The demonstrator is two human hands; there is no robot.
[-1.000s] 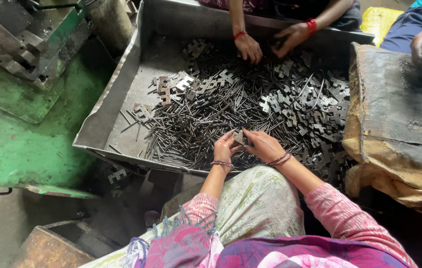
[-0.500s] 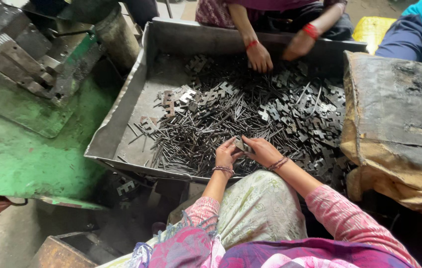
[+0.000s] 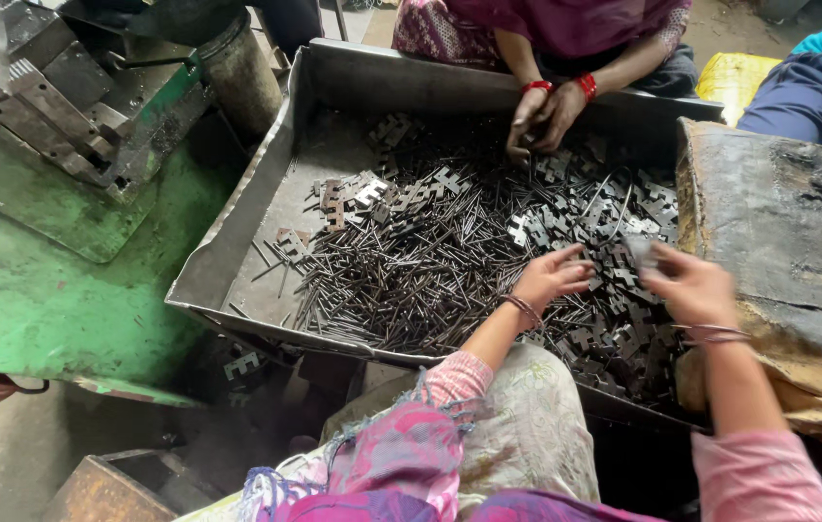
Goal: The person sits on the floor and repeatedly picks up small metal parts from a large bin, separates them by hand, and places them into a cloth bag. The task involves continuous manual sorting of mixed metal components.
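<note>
Fingers [image 3: 575, 263] of the left hand [image 3: 548, 278] spread loosely apart over the heap of thin metal rods [image 3: 401, 275], their tips just above or perhaps brushing the flat stamped metal pieces [image 3: 623, 280] beneath; motion blur makes the contact hard to judge. A bangle sits on that wrist. Over to the right, the right hand [image 3: 693, 288] is raised a little above the pile near the tray's right edge, and its fingers pinch what looks like a small flat metal piece [image 3: 639, 249], though blur hides its shape. Thin bangles ring this wrist too.

Rods and cross-shaped stamped pieces lie mixed together in a large grey metal tray [image 3: 246, 256], the rods mostly in the middle and left, the flat pieces piled toward the right and far side. At the tray's far rim, another person's two hands [image 3: 541, 116], with red bands on the wrists, rest together on the pieces. A worn brown sack-covered block [image 3: 788, 242] stands just beside the tray on the right. Left of the tray stands a green machine bed [image 3: 34, 290] carrying a grey steel die block [image 3: 53, 97].
</note>
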